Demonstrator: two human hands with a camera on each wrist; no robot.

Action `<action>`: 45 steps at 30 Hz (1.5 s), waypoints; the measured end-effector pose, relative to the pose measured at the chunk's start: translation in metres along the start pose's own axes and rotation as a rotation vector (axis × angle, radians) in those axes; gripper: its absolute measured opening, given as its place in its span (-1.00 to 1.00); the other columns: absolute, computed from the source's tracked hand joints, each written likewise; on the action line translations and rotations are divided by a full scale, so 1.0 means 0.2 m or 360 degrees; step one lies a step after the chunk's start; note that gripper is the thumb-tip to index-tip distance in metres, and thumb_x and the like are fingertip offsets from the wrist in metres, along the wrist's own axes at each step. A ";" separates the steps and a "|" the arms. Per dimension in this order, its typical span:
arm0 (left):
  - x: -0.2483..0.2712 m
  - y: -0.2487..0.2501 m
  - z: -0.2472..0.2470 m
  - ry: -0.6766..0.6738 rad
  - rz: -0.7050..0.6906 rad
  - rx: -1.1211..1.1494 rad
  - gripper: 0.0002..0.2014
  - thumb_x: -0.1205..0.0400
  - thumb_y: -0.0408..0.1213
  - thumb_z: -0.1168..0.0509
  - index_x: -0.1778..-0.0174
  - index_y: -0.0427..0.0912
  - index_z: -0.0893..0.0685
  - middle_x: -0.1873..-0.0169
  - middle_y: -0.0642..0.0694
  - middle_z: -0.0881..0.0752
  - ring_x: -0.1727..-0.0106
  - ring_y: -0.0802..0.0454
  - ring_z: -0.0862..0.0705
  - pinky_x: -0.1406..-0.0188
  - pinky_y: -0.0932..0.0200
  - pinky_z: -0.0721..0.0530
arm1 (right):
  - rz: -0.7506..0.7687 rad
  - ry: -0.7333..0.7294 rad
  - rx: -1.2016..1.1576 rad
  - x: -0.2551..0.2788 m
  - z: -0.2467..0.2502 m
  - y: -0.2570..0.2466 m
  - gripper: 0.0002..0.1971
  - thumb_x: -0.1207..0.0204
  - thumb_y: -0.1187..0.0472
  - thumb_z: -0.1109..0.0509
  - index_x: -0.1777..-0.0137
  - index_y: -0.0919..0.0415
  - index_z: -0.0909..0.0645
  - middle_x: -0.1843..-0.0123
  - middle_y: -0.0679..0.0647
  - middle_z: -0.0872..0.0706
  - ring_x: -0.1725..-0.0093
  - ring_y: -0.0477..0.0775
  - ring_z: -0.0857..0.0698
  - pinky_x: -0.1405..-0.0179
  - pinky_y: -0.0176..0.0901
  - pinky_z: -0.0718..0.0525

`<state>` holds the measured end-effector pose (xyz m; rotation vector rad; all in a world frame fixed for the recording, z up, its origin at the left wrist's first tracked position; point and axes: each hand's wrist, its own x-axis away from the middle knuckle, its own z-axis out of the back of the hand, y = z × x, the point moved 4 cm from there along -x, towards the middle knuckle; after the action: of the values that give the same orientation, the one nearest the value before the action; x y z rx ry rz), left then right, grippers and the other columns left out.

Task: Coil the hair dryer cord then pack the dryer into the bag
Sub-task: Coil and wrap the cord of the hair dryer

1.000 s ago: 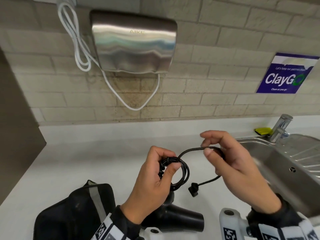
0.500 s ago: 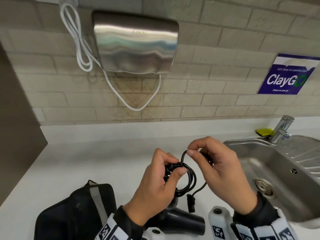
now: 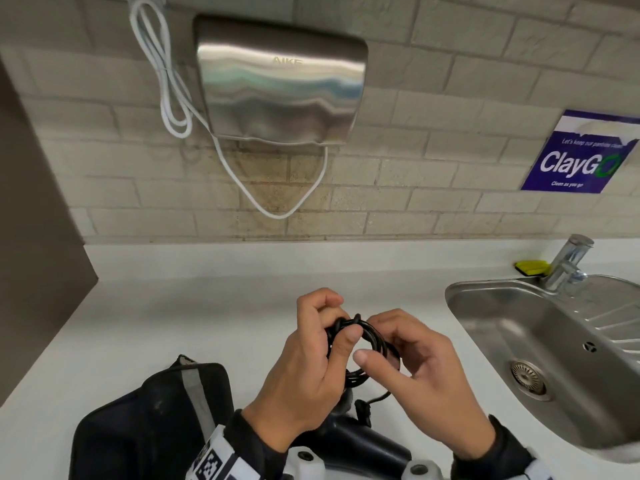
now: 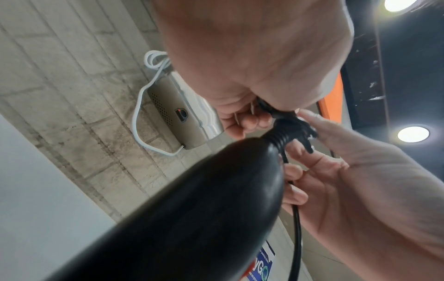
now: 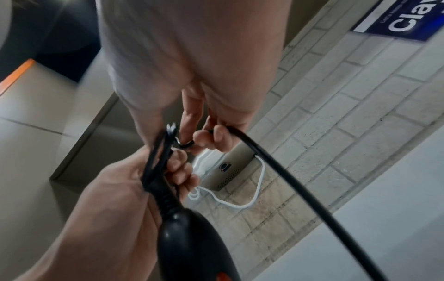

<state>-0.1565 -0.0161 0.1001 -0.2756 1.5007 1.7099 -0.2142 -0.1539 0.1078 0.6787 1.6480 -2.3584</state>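
Note:
My left hand grips a small coil of black cord above the white counter, thumb pressed on the bundle. My right hand pinches the same coil from the right side, fingers curled round its loops. A short tail runs down to the plug, which hangs just over the black hair dryer lying at the near edge. In the left wrist view the dryer handle and its ribbed cord collar fill the middle. The right wrist view shows the cord leaving my fingertips. The black bag lies at lower left.
A steel sink with a tap and a yellow sponge sits to the right. On the brick wall hang a steel hand dryer with a white cable and a blue sign. A dark panel bounds the left.
My right hand has come left and brought its wide loop of cord onto the coil in my left hand. The hands now touch, and the loose tail is shorter.

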 end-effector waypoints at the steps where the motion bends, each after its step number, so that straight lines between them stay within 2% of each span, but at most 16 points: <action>1: 0.00 0.01 0.00 -0.0024 -0.0005 -0.0042 -0.77 -0.71 0.17 -0.02 -0.25 0.49 -0.17 0.18 0.11 -0.63 0.27 0.14 -0.63 0.25 0.47 -0.52 | -0.0018 -0.0004 -0.0012 0.00 0.01 0.00 -0.80 -0.38 0.07 -0.57 0.10 0.18 -0.75 0.21 0.12 -0.71 0.35 0.17 -0.52 0.30 -0.14 -0.56; 3: -0.01 0.02 0.00 -0.0083 0.0020 -0.0124 -0.78 -0.74 0.11 -0.01 -0.30 0.43 -0.30 0.18 0.19 -0.62 0.21 0.21 -0.63 0.20 0.50 -0.49 | -0.0059 -0.0021 -0.0039 0.00 0.02 -0.01 -0.88 -0.40 0.13 -0.56 0.15 0.16 -0.75 0.27 0.13 -0.69 0.35 0.09 -0.51 0.31 -0.21 -0.53; 7: -0.02 0.07 0.01 -0.0085 0.0045 -0.0196 -0.79 -0.76 -0.09 -0.10 -0.16 0.05 -0.63 0.06 0.22 -0.68 -0.03 0.16 -0.68 0.03 0.43 -0.54 | -0.0087 -0.0060 0.0086 -0.01 0.04 -0.03 -0.89 -0.42 0.07 -0.52 0.16 0.09 -0.73 0.30 0.11 -0.68 0.30 0.01 -0.54 0.25 -0.17 -0.56; 10: -0.03 0.08 0.03 -0.0032 0.0180 -0.0060 -0.86 -0.73 -0.10 -0.22 -0.07 0.07 -0.68 0.08 0.21 -0.74 -0.01 0.15 -0.72 0.06 0.46 -0.56 | -0.0099 -0.0055 0.0191 -0.02 0.04 -0.05 -0.90 -0.42 0.05 -0.53 0.17 0.04 -0.72 0.27 0.04 -0.71 0.23 0.03 -0.62 0.14 -0.10 -0.62; 14: -0.02 0.06 0.04 0.0110 0.0447 0.0283 -0.90 -0.64 -0.16 -0.37 0.01 0.08 -0.78 0.08 0.14 -0.83 -0.04 0.10 -0.78 -0.06 0.25 -0.70 | -0.0063 0.0027 0.0310 -0.03 0.03 -0.08 -0.87 -0.42 0.27 -0.58 0.20 0.01 -0.74 0.25 -0.03 -0.78 0.15 0.01 -0.74 0.10 -0.38 -0.60; 18: -0.02 0.05 0.04 0.0246 0.0586 0.0591 -0.87 -0.54 -0.18 -0.42 0.06 -0.05 -0.82 0.11 0.02 -0.86 -0.02 0.11 -0.80 -0.02 0.33 -0.69 | -0.0043 0.0196 0.0356 -0.02 0.01 -0.10 -0.81 -0.36 0.34 -0.61 0.17 0.03 -0.75 0.23 -0.13 -0.82 0.15 -0.12 -0.78 0.21 -0.55 -0.61; 22: -0.02 0.03 0.03 0.0256 0.0712 0.0779 -0.80 -0.53 -0.14 -0.38 0.04 -0.14 -0.79 0.14 -0.07 -0.85 0.00 0.10 -0.80 0.00 0.39 -0.67 | -0.0002 0.0384 0.0381 0.00 0.00 -0.10 -0.57 -0.27 0.31 -0.68 0.02 -0.04 -0.54 0.21 -0.22 -0.81 0.10 -0.20 -0.78 0.06 -0.59 -0.54; 24: -0.01 0.01 0.02 0.0262 0.0775 0.0818 -0.76 -0.53 -0.11 -0.36 0.01 -0.16 -0.78 0.11 -0.11 -0.85 -0.03 0.05 -0.81 -0.04 0.38 -0.68 | 0.0225 0.0450 0.0561 0.00 0.00 -0.12 -0.65 -0.32 0.30 -0.66 0.06 0.01 -0.56 0.18 -0.18 -0.80 0.08 -0.17 -0.77 0.02 -0.48 -0.59; 26: -0.01 0.00 0.01 0.0275 0.0838 0.0881 -0.74 -0.54 -0.11 -0.36 0.00 -0.18 -0.79 0.09 -0.16 -0.85 -0.04 0.02 -0.81 -0.08 0.29 -0.70 | 0.0530 0.0469 0.0805 0.02 -0.03 -0.13 -0.85 -0.38 0.30 -0.60 0.12 0.14 -0.69 0.08 -0.08 -0.80 0.04 -0.03 -0.76 0.06 -0.13 -0.68; 28: -0.02 0.00 0.01 0.0272 0.0889 0.0953 -0.76 -0.56 -0.13 -0.36 0.00 -0.19 -0.80 0.11 -0.21 -0.84 0.00 0.00 -0.81 -0.07 0.23 -0.69 | 0.0669 0.0541 0.1036 0.03 -0.04 -0.11 -0.97 -0.40 0.30 -0.57 0.18 0.23 -0.79 0.01 0.08 -0.82 0.05 0.15 -0.76 0.17 0.09 -0.67; 32: -0.02 -0.01 0.02 0.0274 0.0928 0.1021 -0.80 -0.62 -0.15 -0.34 0.07 -0.16 -0.83 0.19 -0.18 -0.84 0.06 0.04 -0.79 -0.01 0.25 -0.62 | 0.0697 0.0660 0.1239 0.05 -0.07 -0.10 -0.93 -0.42 0.20 -0.58 0.12 0.16 -0.85 -0.02 0.08 -0.83 0.11 0.25 -0.71 0.21 0.11 -0.66; 35: -0.04 -0.01 0.02 0.0321 0.0791 0.0901 -0.78 -0.59 -0.13 -0.35 0.05 -0.19 -0.81 0.22 -0.15 -0.83 0.10 0.05 -0.78 0.02 0.29 -0.69 | 0.0553 0.0615 0.1108 0.05 -0.10 -0.10 -0.90 -0.48 0.14 -0.51 0.12 0.14 -0.82 -0.07 -0.01 -0.80 0.03 0.20 -0.66 0.03 -0.10 -0.63; 38: -0.04 -0.02 0.03 0.0386 0.0586 0.0487 -0.80 -0.60 -0.04 -0.32 0.06 -0.06 -0.77 0.32 -0.03 -0.78 0.22 0.14 -0.74 0.13 0.33 -0.67 | 0.0033 0.0424 0.0649 0.03 -0.10 -0.11 -0.89 -0.45 -0.07 -0.42 0.18 -0.10 -0.72 -0.14 -0.26 -0.68 -0.18 -0.03 -0.61 -0.11 -0.49 -0.46; 41: -0.03 -0.04 0.02 0.0397 0.0391 0.0045 -0.83 -0.67 0.06 -0.28 0.07 0.09 -0.70 0.30 0.11 -0.71 0.21 0.14 -0.70 0.17 0.37 -0.61 | -0.0426 0.0233 0.0126 0.01 -0.06 -0.08 -0.76 -0.32 -0.18 -0.42 0.34 -0.04 -0.72 -0.01 -0.25 -0.65 -0.01 -0.18 -0.66 -0.06 -0.32 -0.50; 43: -0.03 -0.04 -0.01 0.0378 0.0272 -0.0138 -0.86 -0.66 0.07 -0.22 0.05 0.18 -0.65 0.20 0.20 -0.69 0.13 0.11 -0.70 0.12 0.31 -0.63 | -0.0504 0.0211 -0.0099 0.01 -0.02 -0.09 -0.62 -0.28 -0.20 -0.41 0.47 0.12 -0.65 0.15 -0.15 -0.64 0.14 -0.14 -0.63 -0.01 -0.17 -0.48; 45: -0.04 -0.04 -0.03 0.0387 0.0226 -0.0200 -0.86 -0.66 0.07 -0.20 0.04 0.20 -0.64 0.17 0.22 -0.70 0.07 0.10 -0.71 0.07 0.16 -0.67 | -0.0523 0.0224 -0.0075 0.04 0.01 -0.09 -0.51 -0.22 -0.24 -0.45 0.49 0.25 -0.60 0.18 -0.10 -0.62 0.10 -0.12 -0.62 -0.05 -0.14 -0.46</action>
<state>-0.1477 -0.0251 0.0985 -0.4669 1.6215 1.9433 -0.2283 -0.1476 0.1199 0.6185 2.0047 -2.5294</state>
